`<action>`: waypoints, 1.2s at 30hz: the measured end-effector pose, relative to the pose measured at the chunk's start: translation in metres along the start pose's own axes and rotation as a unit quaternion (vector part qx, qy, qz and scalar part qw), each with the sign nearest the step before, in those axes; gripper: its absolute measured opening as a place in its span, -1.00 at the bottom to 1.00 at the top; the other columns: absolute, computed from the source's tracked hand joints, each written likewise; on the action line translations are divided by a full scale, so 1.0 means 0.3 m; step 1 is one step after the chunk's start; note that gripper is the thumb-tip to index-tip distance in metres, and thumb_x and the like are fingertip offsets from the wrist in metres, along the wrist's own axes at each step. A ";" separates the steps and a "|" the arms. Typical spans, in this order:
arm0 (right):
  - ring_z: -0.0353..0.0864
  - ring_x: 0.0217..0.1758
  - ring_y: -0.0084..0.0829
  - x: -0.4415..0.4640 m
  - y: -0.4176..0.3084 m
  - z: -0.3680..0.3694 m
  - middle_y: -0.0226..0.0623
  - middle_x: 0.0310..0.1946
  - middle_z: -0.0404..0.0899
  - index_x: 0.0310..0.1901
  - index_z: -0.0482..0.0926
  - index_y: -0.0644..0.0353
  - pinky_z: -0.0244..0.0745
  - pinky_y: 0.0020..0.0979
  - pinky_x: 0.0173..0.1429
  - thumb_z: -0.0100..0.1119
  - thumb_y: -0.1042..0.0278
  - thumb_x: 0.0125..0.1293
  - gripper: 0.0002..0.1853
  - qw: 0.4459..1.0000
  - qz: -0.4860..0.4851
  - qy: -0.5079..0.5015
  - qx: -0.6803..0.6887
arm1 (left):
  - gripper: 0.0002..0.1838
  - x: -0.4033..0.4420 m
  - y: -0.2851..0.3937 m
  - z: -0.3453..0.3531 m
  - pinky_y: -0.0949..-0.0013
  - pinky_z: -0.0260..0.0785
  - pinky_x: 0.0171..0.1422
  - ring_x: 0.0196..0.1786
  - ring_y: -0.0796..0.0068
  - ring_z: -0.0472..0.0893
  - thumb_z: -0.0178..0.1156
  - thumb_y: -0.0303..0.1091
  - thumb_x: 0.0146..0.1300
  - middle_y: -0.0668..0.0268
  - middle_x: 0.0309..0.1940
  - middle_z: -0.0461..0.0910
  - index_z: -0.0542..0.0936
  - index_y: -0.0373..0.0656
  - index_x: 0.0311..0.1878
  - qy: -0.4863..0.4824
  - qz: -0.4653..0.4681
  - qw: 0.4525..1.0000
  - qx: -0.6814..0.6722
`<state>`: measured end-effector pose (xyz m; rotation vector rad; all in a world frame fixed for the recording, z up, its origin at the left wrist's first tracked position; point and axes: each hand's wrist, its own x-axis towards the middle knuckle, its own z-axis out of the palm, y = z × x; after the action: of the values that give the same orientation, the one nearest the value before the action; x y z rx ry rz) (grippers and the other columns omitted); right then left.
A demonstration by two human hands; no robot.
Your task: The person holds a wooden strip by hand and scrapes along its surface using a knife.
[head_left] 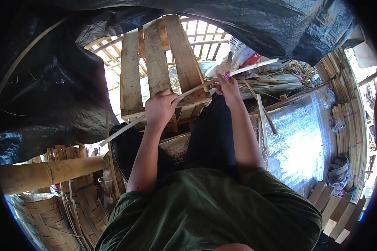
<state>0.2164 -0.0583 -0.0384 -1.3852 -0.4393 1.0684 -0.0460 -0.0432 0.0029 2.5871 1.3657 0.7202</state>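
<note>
A long pale strip, like split bamboo, runs slantwise from the lower left to the upper right in front of my body. My left hand is wrapped round it near its middle. Further along, my right hand is closed at the strip, with a knife whose blade points up from the fingers. Something pink shows at the right fingertips. Behind the hands stands a wooden slatted crate. Loose thin strips hang beside my right forearm.
Black plastic sheeting hangs at the left and top. A bamboo pole and woven baskets are at the lower left. Silvery sheeting lies to the right, near bundled strips. A printed sack stands beyond the knife.
</note>
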 end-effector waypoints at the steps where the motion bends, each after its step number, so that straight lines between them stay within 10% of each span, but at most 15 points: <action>1: 0.55 -0.57 -0.53 0.012 0.009 0.005 -0.33 -0.42 0.60 -0.27 0.45 0.14 0.30 -0.51 -0.53 0.35 0.24 0.39 -0.75 0.999 -0.021 0.008 -0.023 | -0.79 0.000 0.010 -0.014 0.19 0.48 -0.30 -0.37 0.21 0.65 0.37 -0.09 0.24 0.33 -0.45 0.53 0.77 0.01 -0.25 -0.002 -0.005 1.000 -0.011; 16: 0.52 -0.63 -0.54 0.158 -0.007 -0.092 -0.34 -0.56 0.55 -0.33 0.46 0.18 0.36 -0.47 -0.56 0.30 0.48 0.37 -0.82 0.993 -0.076 0.035 0.080 | -0.54 -0.135 -0.197 -0.232 -0.01 0.44 -0.23 -0.38 -0.04 0.64 0.26 0.08 0.35 0.03 -0.57 0.57 0.64 -0.18 -0.41 -0.209 -0.179 0.961 -0.037; 26: 0.49 -0.65 -0.52 0.162 -0.046 -0.101 -0.41 -0.61 0.47 -0.18 0.58 0.27 0.34 -0.38 -0.61 -0.05 0.11 0.55 -0.64 0.911 -0.133 0.092 -0.380 | -0.52 -0.072 -0.176 -0.136 -0.04 0.45 -0.24 -0.35 -0.05 0.64 0.17 0.11 0.40 0.04 -0.55 0.58 0.60 -0.15 -0.40 -0.121 -0.084 0.987 0.070; 28: 0.50 -0.66 -0.47 0.152 -0.059 -0.108 -0.36 -0.64 0.46 -0.26 0.62 0.29 0.34 -0.33 -0.63 -0.04 0.01 0.54 -0.54 0.923 -0.104 0.091 -0.360 | -0.51 -0.054 -0.165 -0.123 -0.05 0.46 -0.24 -0.34 -0.04 0.64 0.16 0.11 0.41 0.05 -0.54 0.58 0.59 -0.14 -0.41 -0.115 -0.083 0.987 0.072; 30: 0.71 -0.46 0.00 0.147 -0.099 -0.098 0.10 -0.50 0.67 -0.15 0.69 0.39 0.54 -0.11 -0.35 -0.04 -0.05 0.52 -0.45 0.924 -0.031 0.103 -0.366 | -0.49 -0.029 -0.140 -0.123 -0.05 0.47 -0.23 -0.35 -0.03 0.65 0.11 0.15 0.43 0.05 -0.54 0.58 0.59 -0.13 -0.41 -0.123 -0.098 0.985 0.076; 36: 0.66 -0.61 -0.18 0.132 -0.068 -0.042 -0.02 -0.63 0.60 -0.26 0.68 0.42 0.50 -0.19 -0.49 -0.05 -0.08 0.52 -0.40 0.892 -0.087 0.070 -0.438 | -0.45 -0.009 -0.136 -0.105 -0.04 0.49 -0.24 -0.36 0.00 0.66 0.04 0.21 0.44 0.10 -0.55 0.59 0.59 -0.09 -0.41 -0.136 -0.093 0.979 0.119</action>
<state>0.2529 -0.0302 -0.0348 -2.1429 -0.9954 0.6100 -0.0925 -0.0249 0.0161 2.5571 1.6577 0.1735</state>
